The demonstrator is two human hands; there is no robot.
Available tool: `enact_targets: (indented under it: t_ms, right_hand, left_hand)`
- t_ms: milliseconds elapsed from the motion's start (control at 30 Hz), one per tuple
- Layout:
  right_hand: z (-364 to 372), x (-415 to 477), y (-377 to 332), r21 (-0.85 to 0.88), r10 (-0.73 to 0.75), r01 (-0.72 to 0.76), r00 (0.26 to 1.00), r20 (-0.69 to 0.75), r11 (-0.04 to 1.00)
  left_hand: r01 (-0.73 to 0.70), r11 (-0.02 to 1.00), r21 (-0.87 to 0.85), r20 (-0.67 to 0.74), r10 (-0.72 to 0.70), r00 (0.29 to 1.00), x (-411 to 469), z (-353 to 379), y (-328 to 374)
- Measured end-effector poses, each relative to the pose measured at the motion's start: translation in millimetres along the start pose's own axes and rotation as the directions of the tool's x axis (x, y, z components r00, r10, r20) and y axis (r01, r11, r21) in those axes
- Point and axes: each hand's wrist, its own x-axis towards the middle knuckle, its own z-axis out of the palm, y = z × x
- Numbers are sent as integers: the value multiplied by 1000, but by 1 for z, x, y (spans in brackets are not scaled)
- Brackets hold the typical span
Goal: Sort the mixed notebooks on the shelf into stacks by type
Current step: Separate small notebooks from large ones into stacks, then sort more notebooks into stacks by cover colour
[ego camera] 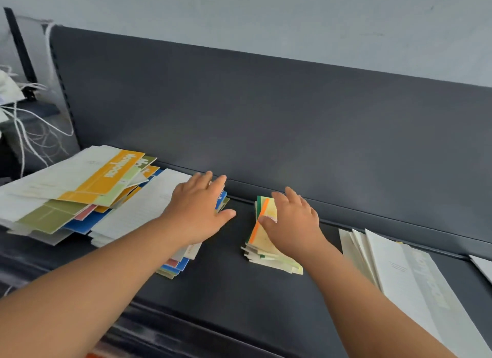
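Observation:
On the dark shelf [226, 285] lie several piles of notebooks. My left hand [198, 211] rests flat, fingers straight, on a white-topped stack [143, 211] with blue and green covers under it. My right hand [292, 222] lies on a small stack of pale yellow notebooks [266, 248] with an orange spine stripe; its thumb touches the top cover. A mixed heap with a yellow-orange notebook [106, 176] on top sits at the left. A fanned pile of white notebooks [394, 272] lies at the right.
The shelf's dark back panel [266, 118] rises just behind the stacks. White cords [26, 128] hang at the far left beside a slotted upright. A strip of bare shelf separates the two stacks under my hands. Another white sheet [483, 267] shows at the right edge.

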Motion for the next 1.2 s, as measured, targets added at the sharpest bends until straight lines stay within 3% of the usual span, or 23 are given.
enact_targets:
  t_ms: [233, 400, 600, 700, 833, 933, 1067, 1200]
  right_hand:
    - [6, 12, -85, 165, -150, 153, 988, -27, 974]
    - [30, 32, -158, 280, -139, 134, 990, -4, 950]
    - [64, 59, -227, 317, 14, -31, 998, 56, 948]
    - [68, 60, -233, 333, 179, -189, 982, 63, 924]
    - [73, 50, -217, 284, 452, -454, 889, 77, 845]
    - [76, 40, -206, 245, 564, -585, 811, 157, 773]
    - [79, 33, -205, 268, 564, -608, 794, 227, 747]
    - [76, 30, -204, 374, 556, -574, 814, 166, 729]
  left_hand:
    - [132, 990, 41, -38, -130, 991, -12, -26, -91]
    - [181, 982, 50, -84, -176, 981, -2, -47, -178]
    - [169, 981, 96, 37, -174, 984, 15, -63, -264]
    - [63, 994, 94, 69, -70, 995, 24, -63, -282]
    - [-135, 988, 68, 144, 124, 982, 30, -55, -275]
    - [-221, 972, 76, 225, 199, 954, 34, -44, -269]
    - [-254, 964, 74, 287, 223, 932, 33, -28, -262]
    - [-262, 960, 97, 314, 220, 923, 28, -17, -255]
